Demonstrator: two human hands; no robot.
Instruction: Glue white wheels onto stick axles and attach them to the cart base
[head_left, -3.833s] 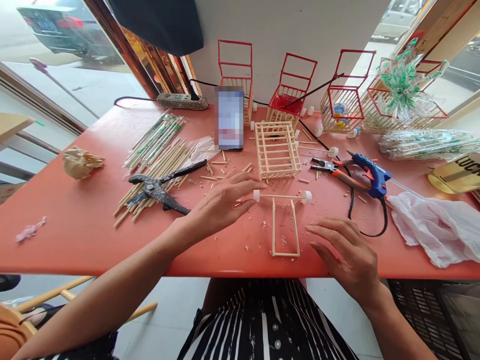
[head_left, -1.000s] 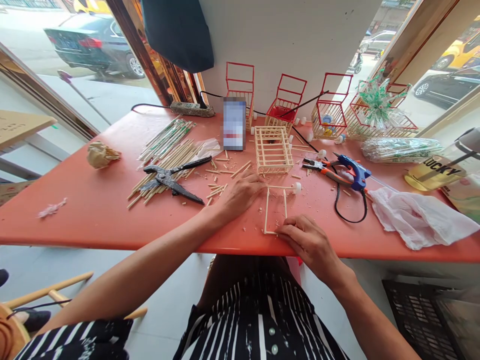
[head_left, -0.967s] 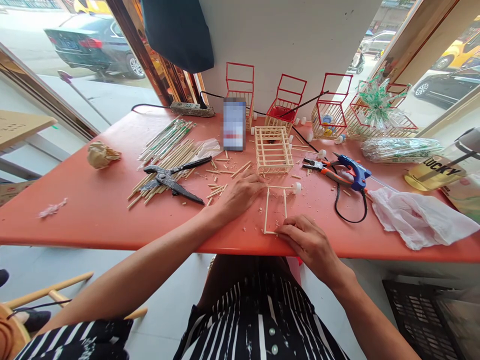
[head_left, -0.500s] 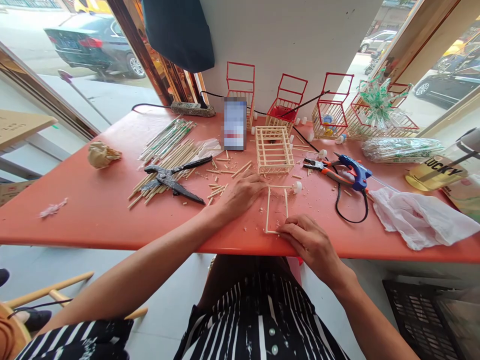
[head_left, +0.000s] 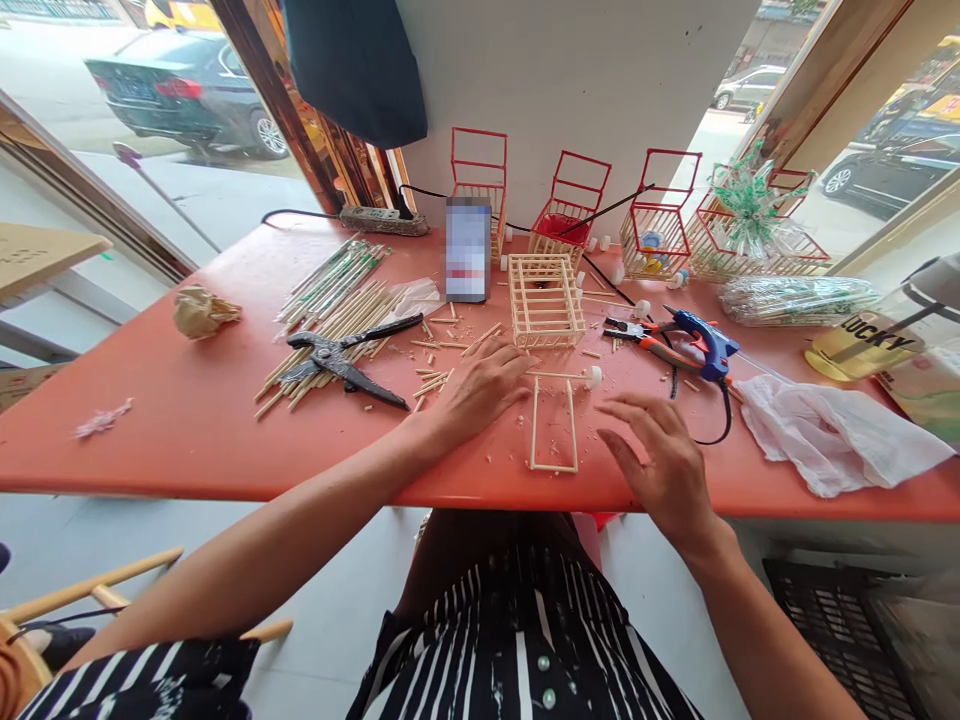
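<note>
A small rectangular frame of thin wooden sticks (head_left: 534, 425) lies on the red table near its front edge. Its top stick carries a white wheel (head_left: 595, 377) at the right end. My left hand (head_left: 484, 385) rests over the left end of that top stick, fingers and thumb closed about it; the end itself is hidden. To the right of the frame, my right hand (head_left: 664, 455) is raised and empty, thumb and fingers apart. Just behind the frame stands a slatted wooden stick basket (head_left: 546, 300) with white wheels at its sides.
Left lie black-handled pliers (head_left: 345, 370) on loose wooden sticks (head_left: 274, 385). Right are orange-handled cutters (head_left: 637, 330), a blue glue gun (head_left: 705, 343) and a white cloth (head_left: 840, 435). A phone (head_left: 467, 250) and red-trimmed stick carts (head_left: 574, 205) stand behind. Short stick offcuts (head_left: 431, 382) litter the table.
My right hand has let go of the frame's lower right corner and moved right and up, its fingers opening. My left hand stays at the top stick.
</note>
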